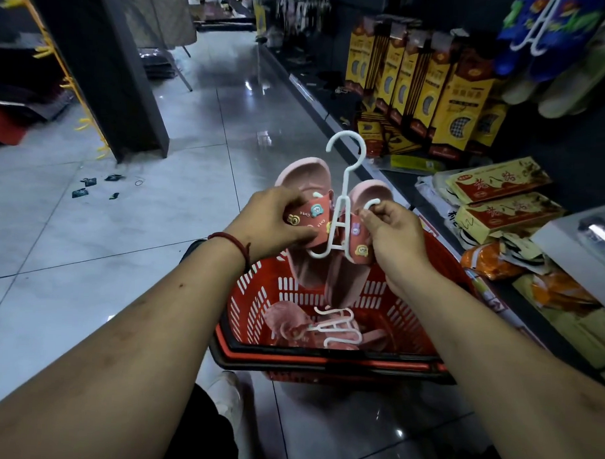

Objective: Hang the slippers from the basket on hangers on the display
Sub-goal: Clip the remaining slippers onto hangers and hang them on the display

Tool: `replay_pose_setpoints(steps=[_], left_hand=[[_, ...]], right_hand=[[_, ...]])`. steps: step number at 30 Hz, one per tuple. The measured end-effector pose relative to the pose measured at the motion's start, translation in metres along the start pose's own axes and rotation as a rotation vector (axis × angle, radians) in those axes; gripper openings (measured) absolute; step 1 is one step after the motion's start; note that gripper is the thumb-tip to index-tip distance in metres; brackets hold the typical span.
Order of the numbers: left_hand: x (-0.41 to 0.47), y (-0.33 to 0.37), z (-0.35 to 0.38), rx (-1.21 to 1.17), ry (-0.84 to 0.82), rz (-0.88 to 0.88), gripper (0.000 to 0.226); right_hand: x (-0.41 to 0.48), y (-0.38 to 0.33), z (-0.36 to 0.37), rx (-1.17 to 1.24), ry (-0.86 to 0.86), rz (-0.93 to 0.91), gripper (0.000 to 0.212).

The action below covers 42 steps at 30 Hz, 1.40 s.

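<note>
Two pink slippers (304,174) sit on a white hanger (345,182). The left hand (274,221) grips one strap and the right hand (393,239) pinches the hanger's arm, with a red basket (250,306) below the hands.

The glossy grey tiled floor (121,257) carries the red plastic basket (324,362), just beside the foot of the shelving (404,179) on the right. Small dark scraps (90,187) lie scattered on the tiles further left, near the black upright (127,86).
</note>
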<state>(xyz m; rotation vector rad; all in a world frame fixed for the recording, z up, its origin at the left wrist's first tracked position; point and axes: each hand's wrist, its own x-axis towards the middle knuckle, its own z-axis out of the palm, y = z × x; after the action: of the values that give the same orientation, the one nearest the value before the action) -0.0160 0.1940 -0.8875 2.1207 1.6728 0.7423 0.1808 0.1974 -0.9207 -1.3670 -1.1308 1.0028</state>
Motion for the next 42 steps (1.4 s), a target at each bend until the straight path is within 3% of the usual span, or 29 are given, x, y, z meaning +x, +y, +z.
replay_pose_setpoints(steps=[5, 9, 14, 17, 21, 24, 30, 37, 42], left_hand=[[-0.001, 0.000, -0.003, -0.061, -0.127, 0.082, 0.026], [-0.002, -0.001, -0.002, 0.044, -0.194, 0.079, 0.014], [0.003, 0.001, -0.002, 0.019, -0.246, -0.078, 0.046], [0.002, -0.004, 0.002, 0.053, -0.162, -0.107, 0.056], [0.002, -0.005, 0.003, -0.129, 0.048, -0.079, 0.025], [0.002, 0.000, 0.004, -0.451, 0.039, -0.188, 0.012], [0.001, 0.005, 0.007, -0.730, 0.038, -0.318, 0.007], [-0.004, 0.035, 0.006, -0.781, 0.119, -0.306, 0.010], [-0.022, 0.082, 0.010, -0.837, 0.204, -0.206, 0.002]], right_hand=[[-0.001, -0.002, -0.002, 0.053, -0.017, 0.001, 0.021], [-0.003, -0.006, -0.002, 0.023, -0.047, -0.029, 0.021], [-0.002, -0.010, -0.007, -0.007, -0.109, -0.032, 0.015], [-0.003, -0.012, -0.007, -0.040, -0.159, -0.036, 0.013], [-0.007, -0.013, -0.008, -0.040, -0.174, -0.051, 0.012], [-0.007, -0.014, -0.008, -0.026, -0.166, -0.053, 0.016], [-0.010, -0.021, -0.008, -0.042, -0.147, -0.034, 0.015], [-0.024, -0.048, -0.027, -0.080, -0.086, -0.009, 0.023], [-0.047, -0.071, -0.065, -0.128, 0.071, -0.117, 0.019]])
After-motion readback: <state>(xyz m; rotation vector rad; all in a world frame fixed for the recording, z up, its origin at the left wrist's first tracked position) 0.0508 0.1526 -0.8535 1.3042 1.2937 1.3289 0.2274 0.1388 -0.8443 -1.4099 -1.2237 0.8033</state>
